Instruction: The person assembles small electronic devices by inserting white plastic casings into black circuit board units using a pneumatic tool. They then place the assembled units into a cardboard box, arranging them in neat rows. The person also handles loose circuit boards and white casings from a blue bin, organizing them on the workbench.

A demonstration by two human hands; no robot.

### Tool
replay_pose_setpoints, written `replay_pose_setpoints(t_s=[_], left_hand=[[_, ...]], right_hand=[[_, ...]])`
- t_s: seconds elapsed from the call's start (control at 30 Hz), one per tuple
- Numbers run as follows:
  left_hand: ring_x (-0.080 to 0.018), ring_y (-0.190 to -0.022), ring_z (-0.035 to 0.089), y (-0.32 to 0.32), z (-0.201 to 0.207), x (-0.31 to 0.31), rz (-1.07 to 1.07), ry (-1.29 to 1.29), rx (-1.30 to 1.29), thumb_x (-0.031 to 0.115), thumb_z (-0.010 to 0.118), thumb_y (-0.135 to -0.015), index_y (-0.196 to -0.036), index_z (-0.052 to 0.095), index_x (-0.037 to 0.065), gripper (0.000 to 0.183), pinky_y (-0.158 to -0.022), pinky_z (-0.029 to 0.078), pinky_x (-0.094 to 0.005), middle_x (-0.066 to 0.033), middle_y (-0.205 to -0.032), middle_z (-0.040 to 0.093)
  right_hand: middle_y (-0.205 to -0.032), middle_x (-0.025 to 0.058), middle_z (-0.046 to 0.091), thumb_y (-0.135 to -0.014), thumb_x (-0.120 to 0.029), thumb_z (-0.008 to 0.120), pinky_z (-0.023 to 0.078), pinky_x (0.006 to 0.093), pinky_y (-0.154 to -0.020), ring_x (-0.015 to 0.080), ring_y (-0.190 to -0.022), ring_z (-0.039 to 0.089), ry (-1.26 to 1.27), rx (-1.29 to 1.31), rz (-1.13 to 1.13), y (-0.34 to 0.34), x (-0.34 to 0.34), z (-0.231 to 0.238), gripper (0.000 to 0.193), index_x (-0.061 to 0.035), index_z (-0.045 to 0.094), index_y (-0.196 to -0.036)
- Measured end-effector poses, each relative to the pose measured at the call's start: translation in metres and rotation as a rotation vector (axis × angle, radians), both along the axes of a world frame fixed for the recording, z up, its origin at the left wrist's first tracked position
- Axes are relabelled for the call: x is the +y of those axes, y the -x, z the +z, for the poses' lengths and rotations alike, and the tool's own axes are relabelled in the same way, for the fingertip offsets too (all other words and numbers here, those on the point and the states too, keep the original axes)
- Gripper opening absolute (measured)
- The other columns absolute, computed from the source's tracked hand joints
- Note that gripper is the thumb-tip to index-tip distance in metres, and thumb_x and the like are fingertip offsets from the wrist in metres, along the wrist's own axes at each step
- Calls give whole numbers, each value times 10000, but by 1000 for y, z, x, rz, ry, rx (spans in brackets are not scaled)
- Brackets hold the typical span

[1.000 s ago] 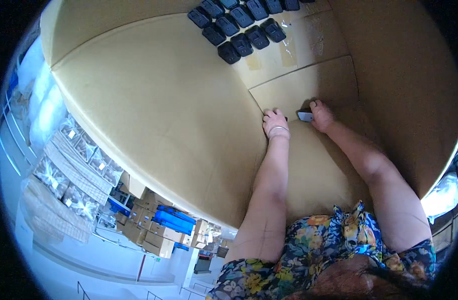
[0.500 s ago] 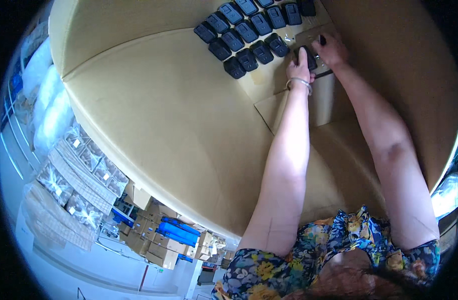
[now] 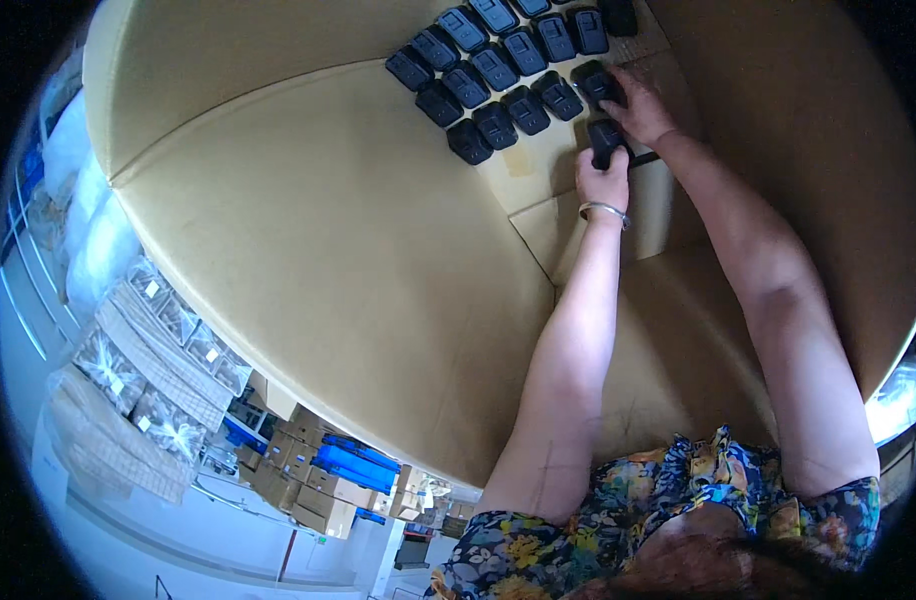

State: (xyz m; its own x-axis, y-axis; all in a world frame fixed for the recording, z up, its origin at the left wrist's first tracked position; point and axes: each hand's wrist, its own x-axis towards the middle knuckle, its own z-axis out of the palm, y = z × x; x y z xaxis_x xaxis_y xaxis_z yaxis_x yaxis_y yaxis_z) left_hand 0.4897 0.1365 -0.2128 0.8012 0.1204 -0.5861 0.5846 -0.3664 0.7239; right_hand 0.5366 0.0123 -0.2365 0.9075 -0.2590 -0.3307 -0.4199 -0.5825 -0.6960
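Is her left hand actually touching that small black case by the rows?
Touching. The head view shows the left hand with fingers wrapped around the black case, no gap visible; the right hand rests on a neighbouring one.

**Cardboard floor of a large carton, with black devices in rows**

The surface is the tan cardboard bottom (image 3: 328, 250) of a big open carton, its flaps (image 3: 598, 215) meeting in seams sealed with strips of clear tape (image 3: 519, 160). Lying directly on it at the far end are small black devices (image 3: 498, 70), flat and side by side in about 3 slanted rows. 2 more black units (image 3: 606, 135) lie at the right end of the rows.
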Motion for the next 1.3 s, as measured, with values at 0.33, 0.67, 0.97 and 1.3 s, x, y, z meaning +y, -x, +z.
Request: replay_pose_setpoints(t_s=[0.33,0.67,0.97,1.3], left_hand=[[-166,-690,534,-18,23,3,357,765,507,495,563,-773,-1000,536,88,467,-605,424,-276,-43,-876,584],[-137,-699,503,-55,35,-20,169,490,681,626,489,-773,-1137,473,32,696,-622,449,-239,-78,-963,549],[-174,-833,550,-22,33,-6,162,535,562,406,516,-856,-1164,394,35,497,-657,454,-287,-113,-1069,516],[-166,-824,558,-8,47,-12,28,393,473,191,488,-880,-1012,544,-9,245,-739,473,-291,-77,-960,591]], right_hand=[[-1048,75,580,-780,-100,532,439,294,-809,178,-954,534,-879,213,-674,11,-6,37,425,-67,484,-1201],[-1133,184,468,-608,-172,715,371,378,-941,322,-1069,462,-291,122,15,41,-6,64,657,-102,440,-1200],[-1200,238,355,-679,-105,648,325,442,-947,411,-1098,369,248,128,-543,-9,9,32,676,-35,317,-1265],[-1232,225,401,-861,-116,388,292,403,-995,331,-1165,379,85,314,-364,-16,22,21,381,26,382,-1214]])
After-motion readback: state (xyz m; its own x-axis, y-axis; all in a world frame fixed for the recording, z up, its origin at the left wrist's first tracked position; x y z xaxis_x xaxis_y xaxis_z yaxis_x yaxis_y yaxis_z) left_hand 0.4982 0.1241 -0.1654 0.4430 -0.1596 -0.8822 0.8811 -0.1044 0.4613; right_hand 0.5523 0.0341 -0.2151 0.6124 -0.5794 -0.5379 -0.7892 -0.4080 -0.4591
